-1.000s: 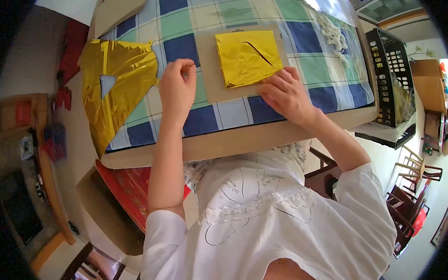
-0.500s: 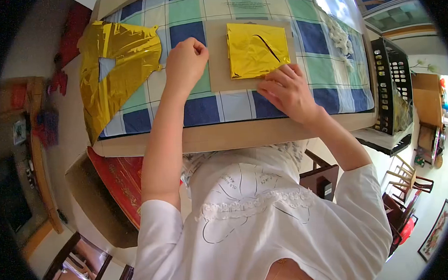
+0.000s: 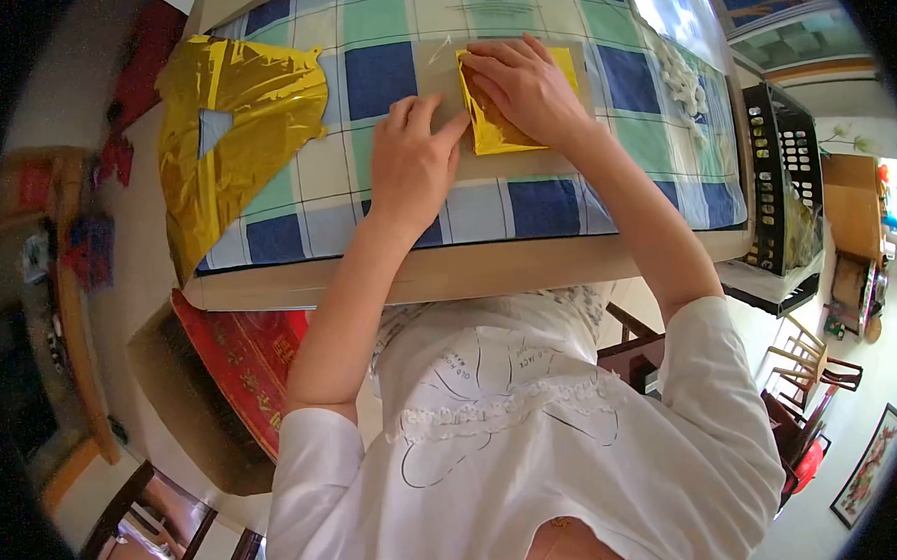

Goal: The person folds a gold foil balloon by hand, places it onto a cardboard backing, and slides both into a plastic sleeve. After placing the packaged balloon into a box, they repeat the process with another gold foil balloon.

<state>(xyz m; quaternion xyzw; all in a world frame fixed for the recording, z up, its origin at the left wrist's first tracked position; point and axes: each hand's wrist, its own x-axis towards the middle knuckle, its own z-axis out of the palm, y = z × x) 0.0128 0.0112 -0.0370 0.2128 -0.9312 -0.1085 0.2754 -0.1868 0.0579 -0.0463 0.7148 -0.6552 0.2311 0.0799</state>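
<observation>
A square of shiny gold foil (image 3: 507,137) lies on a thin greyish-brown board (image 3: 449,68) on the checked cloth (image 3: 380,78). My right hand (image 3: 530,88) rests flat over the foil's upper middle, fingers extended towards its left edge, and hides much of it. Beside the foil's left edge is my left hand (image 3: 415,161), its fingers apart and slightly bent, the thumb close to that edge and nothing held. A larger crinkled gold sheet (image 3: 261,113) with a small gap in it spreads over the cloth's left side and hangs past the front corner.
White crumpled string-like material (image 3: 682,80) lies at the cloth's right side, near a clear plastic piece (image 3: 679,15). A black perforated crate (image 3: 779,175) stands right of the table. The cardboard edge (image 3: 418,277) runs along the front; a red box (image 3: 237,359) is below left.
My right hand has moved up and left from the foil's lower right corner onto its top. My left hand has moved right and down to the foil's left edge, and its fingers have opened.
</observation>
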